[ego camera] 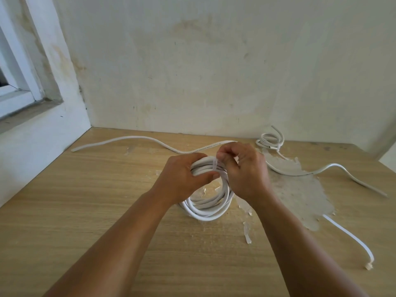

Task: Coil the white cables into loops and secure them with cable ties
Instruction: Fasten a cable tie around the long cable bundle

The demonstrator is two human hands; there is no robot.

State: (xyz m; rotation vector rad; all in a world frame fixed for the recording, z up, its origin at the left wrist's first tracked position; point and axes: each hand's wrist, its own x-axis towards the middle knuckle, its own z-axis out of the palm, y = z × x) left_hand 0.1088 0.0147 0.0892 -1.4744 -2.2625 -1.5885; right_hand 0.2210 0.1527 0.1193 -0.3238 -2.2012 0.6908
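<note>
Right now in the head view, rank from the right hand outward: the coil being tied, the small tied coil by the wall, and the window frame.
1. White cable coil, touching right hand.
2. Small tied coil, back right.
3. Window frame, far left.

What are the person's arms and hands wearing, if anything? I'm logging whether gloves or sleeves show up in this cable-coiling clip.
Nothing is worn that the head view shows. The left hand and right hand are bare, with no gloves, rings or wristbands visible. Both forearms are bare as far as the bottom edge of the picture, so no sleeve comes into view. No watch, tape or markings show.
</note>
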